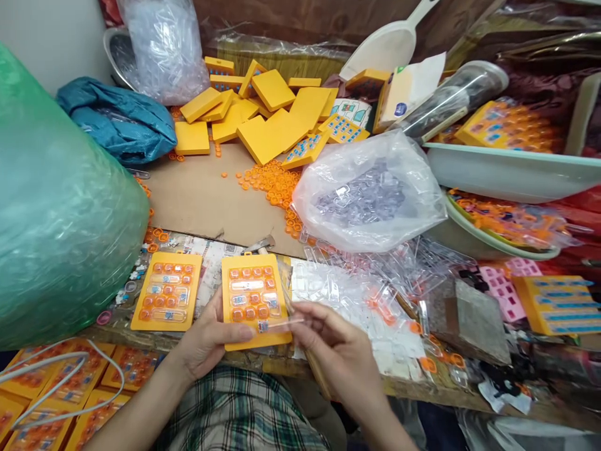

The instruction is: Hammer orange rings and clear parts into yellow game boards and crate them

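My left hand [206, 332] grips the left edge of a yellow board [256, 339], thumb on its front. Small orange squares and clear oblong plastic covers sit in rows on that board. At its lower right, my right hand [335, 344] pinches a slim clear plastic piece [282, 325] between thumb and fingers, against the bottom row. A thin brownish stick [317, 373] runs beside this hand, partly hidden; I cannot tell whether it is held. A similar filled yellow board [167, 322] lies to the left on the bench.
Yellow blocks [272, 91] are piled at the back, near loose orange rings [275, 181]. An open white bag [370, 232] holds clear pieces. A large green bag [61, 213] stands left, a stone block [481, 319] right. Filled boards and a white cable [70, 357] are lower left.
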Demonstrator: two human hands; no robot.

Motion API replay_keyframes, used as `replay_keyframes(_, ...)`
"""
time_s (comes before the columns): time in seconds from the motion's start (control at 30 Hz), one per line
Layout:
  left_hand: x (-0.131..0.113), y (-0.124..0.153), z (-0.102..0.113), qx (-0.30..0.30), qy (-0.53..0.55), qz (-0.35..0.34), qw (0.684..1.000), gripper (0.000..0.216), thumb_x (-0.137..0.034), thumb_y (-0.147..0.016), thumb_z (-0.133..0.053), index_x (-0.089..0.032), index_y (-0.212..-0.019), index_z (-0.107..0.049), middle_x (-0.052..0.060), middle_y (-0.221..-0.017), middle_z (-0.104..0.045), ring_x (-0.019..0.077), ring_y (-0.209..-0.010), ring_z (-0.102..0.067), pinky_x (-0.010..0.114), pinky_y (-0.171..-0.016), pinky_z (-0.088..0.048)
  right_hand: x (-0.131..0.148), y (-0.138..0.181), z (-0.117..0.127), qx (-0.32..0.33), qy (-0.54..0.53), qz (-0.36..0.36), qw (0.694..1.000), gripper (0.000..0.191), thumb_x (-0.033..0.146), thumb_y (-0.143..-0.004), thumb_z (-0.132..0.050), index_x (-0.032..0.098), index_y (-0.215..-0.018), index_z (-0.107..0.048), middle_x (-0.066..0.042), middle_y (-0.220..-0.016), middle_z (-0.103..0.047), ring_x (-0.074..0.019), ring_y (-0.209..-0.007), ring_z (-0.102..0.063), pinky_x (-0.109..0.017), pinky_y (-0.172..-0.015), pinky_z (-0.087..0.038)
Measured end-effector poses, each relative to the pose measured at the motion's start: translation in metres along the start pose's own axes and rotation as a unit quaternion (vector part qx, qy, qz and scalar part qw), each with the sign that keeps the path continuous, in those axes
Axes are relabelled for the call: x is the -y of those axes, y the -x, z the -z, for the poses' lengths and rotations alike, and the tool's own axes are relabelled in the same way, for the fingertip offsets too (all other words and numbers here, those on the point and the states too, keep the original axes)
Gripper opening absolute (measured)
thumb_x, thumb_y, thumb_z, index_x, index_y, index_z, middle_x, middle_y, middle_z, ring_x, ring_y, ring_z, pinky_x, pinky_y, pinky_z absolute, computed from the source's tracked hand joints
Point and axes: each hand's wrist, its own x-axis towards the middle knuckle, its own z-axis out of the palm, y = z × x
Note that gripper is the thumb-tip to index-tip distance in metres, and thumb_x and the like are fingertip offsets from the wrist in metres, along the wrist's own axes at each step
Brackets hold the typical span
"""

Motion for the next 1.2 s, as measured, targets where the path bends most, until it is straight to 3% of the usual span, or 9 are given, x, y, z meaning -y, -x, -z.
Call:
replay_keyframes(0.13,0.009,-0.004,-0.009,-0.007,-0.043,-0.013,0.999,0.09,-0.002,-0.056,-0.079,-0.018,-0.132,-0.034,0.013,-0.115,-0.066,0.0278,-0.103,-0.065,0.039,-0.091,-0.052,-0.007,0.02,-0.021,-0.049,-0.105,-0.096,0.989,0.023,0.039,-0.072,-0.074,0.02,-0.085,-0.069,-0.001,-0.069,-0.068,-0.0134,-0.059,-0.061,-0.025,-0.056,-0.052)
replay_keyframes(0.3,0.02,-0.004,-0.017,-0.059,-0.096,-0.068,0.991,0.07,-0.007,-0.058,-0.081,-0.017,-0.115,-0.042,0.012,-0.11,-0.068,0.0244,-0.097,-0.067,0.037,-0.089,-0.053,-0.021,0.023,-0.03,-0.079,-0.059,-0.044,0.994,0.013,0.032,-0.077,-0.07,0.02,-0.079,-0.063,0.003,-0.061,-0.061,-0.0094,-0.049,-0.053,-0.02,-0.046,-0.043)
replay_keyframes(0.47,0.03,-0.002,-0.013,-0.092,-0.124,-0.132,0.979,0.061,-0.011,-0.062,-0.08,-0.018,-0.11,-0.043,0.009,-0.107,-0.069,0.0212,-0.094,-0.068,0.033,-0.087,-0.055,-0.028,0.03,-0.039,-0.161,0.019,0.092,0.982,0.004,0.021,-0.079,-0.067,0.023,-0.079,-0.065,-0.004,-0.088,-0.063,-0.0181,-0.085,-0.061,-0.032,-0.075,-0.051)
replay_keyframes(0.57,0.028,0.002,-0.013,-0.102,-0.141,-0.154,0.973,0.061,-0.011,-0.063,-0.079,-0.018,-0.111,-0.042,0.008,-0.105,-0.069,0.0207,-0.091,-0.069,0.033,-0.083,-0.056,-0.024,0.026,-0.042,-0.214,-0.042,0.062,0.974,0.019,0.02,-0.068,-0.077,0.024,-0.078,-0.061,-0.005,-0.117,-0.053,-0.0216,-0.105,-0.057,-0.036,-0.087,-0.049)
replay_keyframes(0.67,0.02,0.006,-0.017,-0.106,-0.17,-0.151,0.968,0.06,-0.014,-0.064,-0.078,-0.017,-0.112,-0.043,0.008,-0.105,-0.069,0.0218,-0.092,-0.069,0.033,-0.083,-0.057,-0.017,0.018,-0.041,-0.078,-0.263,-0.087,0.958,0.042,0.025,-0.066,-0.08,0.027,-0.099,-0.054,-0.006,-0.124,-0.055,-0.0228,-0.106,-0.061,-0.04,-0.088,-0.05)
replay_keyframes(0.77,0.015,0.01,-0.019,-0.11,-0.235,-0.146,0.955,0.057,-0.017,-0.067,-0.077,-0.018,-0.113,-0.044,0.008,-0.107,-0.068,0.0218,-0.095,-0.068,0.033,-0.086,-0.056,-0.015,0.015,-0.041,0.023,-0.364,-0.17,0.916,0.058,0.026,-0.069,-0.078,0.024,-0.118,-0.048,-0.009,-0.117,-0.064,-0.0248,-0.109,-0.061,-0.043,-0.096,-0.046)
replay_keyframes(0.97,0.005,0.019,-0.007,-0.114,-0.269,-0.141,0.946,0.06,-0.027,-0.066,-0.077,-0.017,-0.116,-0.045,0.011,-0.111,-0.067,0.025,-0.098,-0.067,0.036,-0.088,-0.055,-0.017,0.016,-0.061,-0.008,-0.355,-0.159,0.921,0.053,0.027,-0.068,-0.079,0.021,-0.113,-0.054,-0.008,-0.111,-0.068,-0.0248,-0.105,-0.064,-0.041,-0.095,-0.048)
replay_keyframes(1.07,-0.02,0.034,0.003,-0.136,-0.288,-0.111,0.941,0.071,-0.03,-0.065,-0.078,-0.015,-0.124,-0.041,0.014,-0.118,-0.065,0.0276,-0.101,-0.066,0.039,-0.09,-0.054,-0.012,0.014,-0.082,0.055,-0.323,-0.148,0.933,0.049,0.032,-0.072,-0.076,0.021,-0.112,-0.051,-0.008,-0.107,-0.069,-0.0239,-0.099,-0.066,-0.041,-0.091,-0.05)
replay_keyframes(1.2,-0.064,0.054,0.031,-0.203,-0.363,-0.099,0.904,0.085,-0.038,-0.065,-0.078,-0.018,-0.134,-0.034,0.014,-0.127,-0.059,0.0293,-0.107,-0.063,0.04,-0.09,-0.054,-0.004,0.003,-0.119,0.161,-0.241,-0.109,0.951,0.071,0.04,-0.079,-0.068,0.023,-0.137,-0.031,-0.009,-0.107,-0.068,-0.022,-0.09,-0.068,-0.038,-0.08,-0.054)
